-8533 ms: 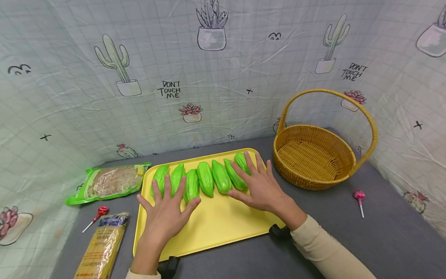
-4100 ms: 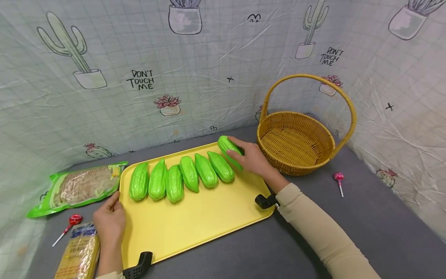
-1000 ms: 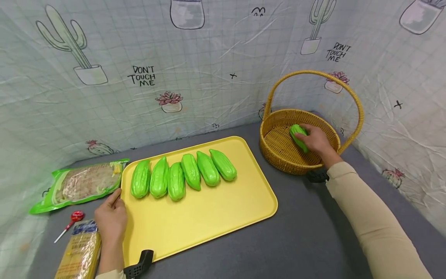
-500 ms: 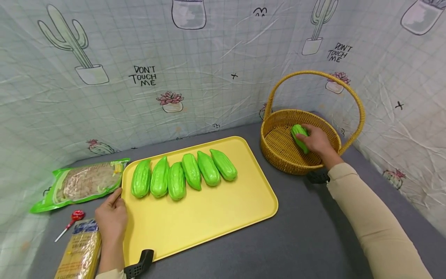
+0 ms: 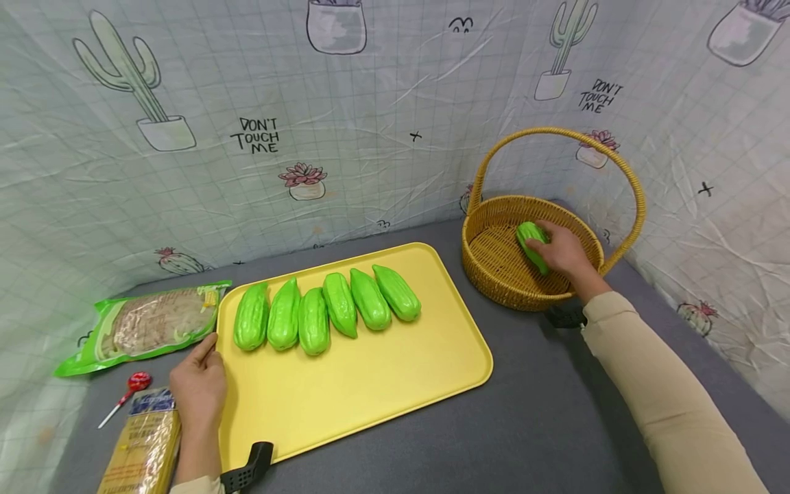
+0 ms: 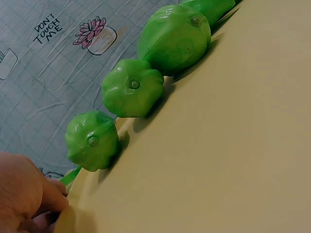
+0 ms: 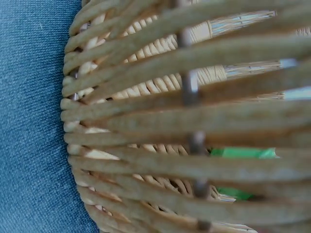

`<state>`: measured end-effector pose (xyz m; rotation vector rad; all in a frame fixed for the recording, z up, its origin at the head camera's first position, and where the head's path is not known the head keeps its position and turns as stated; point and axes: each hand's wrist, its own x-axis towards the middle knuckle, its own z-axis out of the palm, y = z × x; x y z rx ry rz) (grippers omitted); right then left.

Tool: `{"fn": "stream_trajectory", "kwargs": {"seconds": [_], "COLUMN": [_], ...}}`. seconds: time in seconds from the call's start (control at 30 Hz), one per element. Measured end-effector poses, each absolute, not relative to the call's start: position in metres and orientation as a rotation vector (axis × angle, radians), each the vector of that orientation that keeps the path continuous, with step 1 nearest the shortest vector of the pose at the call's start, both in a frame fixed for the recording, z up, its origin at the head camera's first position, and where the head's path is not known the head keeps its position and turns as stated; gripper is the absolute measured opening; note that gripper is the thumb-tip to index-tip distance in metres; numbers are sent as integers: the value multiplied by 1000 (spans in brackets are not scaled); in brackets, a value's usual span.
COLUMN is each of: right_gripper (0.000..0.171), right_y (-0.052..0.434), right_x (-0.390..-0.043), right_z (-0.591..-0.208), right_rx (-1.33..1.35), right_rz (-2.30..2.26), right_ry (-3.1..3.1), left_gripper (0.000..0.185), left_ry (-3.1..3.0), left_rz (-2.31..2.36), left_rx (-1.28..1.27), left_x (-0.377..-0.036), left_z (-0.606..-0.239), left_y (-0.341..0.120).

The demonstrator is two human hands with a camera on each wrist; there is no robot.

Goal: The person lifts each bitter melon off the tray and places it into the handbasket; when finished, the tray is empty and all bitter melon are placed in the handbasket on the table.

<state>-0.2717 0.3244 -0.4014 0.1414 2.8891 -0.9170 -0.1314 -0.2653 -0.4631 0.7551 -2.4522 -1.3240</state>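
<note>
Inside the wicker basket point(image 5: 494, 291), my right hand point(image 5: 563, 252) grips a ridged green bitter melon point(image 5: 529, 233). The right wrist view looks through the basket's woven wall point(image 7: 146, 116), with bits of the green melon point(image 7: 243, 153) showing behind it; the hand is hidden there. My left hand point(image 5: 199, 384) pinches the left rim of the yellow tray point(image 5: 364, 384), and its fingers point(image 6: 48, 194) show at that rim in the left wrist view. Several more bitter melons point(image 5: 314, 322) lie side by side along the tray's back half.
Left of the tray lie a green-edged food bag point(image 5: 154, 321), a red lollipop point(image 5: 138, 381) and a pack of spaghetti point(image 5: 145, 439). The basket's tall handle point(image 5: 636, 185) arches over its opening. A printed cloth point(image 5: 370, 137) hangs behind the grey table point(image 5: 512, 412).
Both hands were spread over the tray; the left then took its rim. My right hand took the rightmost melon and carried it right into the basket. The last second shows almost no movement.
</note>
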Motion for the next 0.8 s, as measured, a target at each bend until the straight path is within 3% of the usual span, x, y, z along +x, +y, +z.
{"fn": "stream_trajectory", "kwargs": {"seconds": [0.47, 0.8], "right_gripper": [67, 67], "right_y": [322, 291], "right_x": [-259, -235], "right_z": [-390, -369], "right_rx": [58, -117], "right_rz": [-863, -920], "right_ry": [3030, 3137], "left_gripper": [45, 44], "left_ry": [-2436, -2443], "left_rz": [-1354, -1327], "left_rx": [753, 746], "left_x": [-131, -131], "left_z": [-465, -465], "left_y": [-264, -264]}}
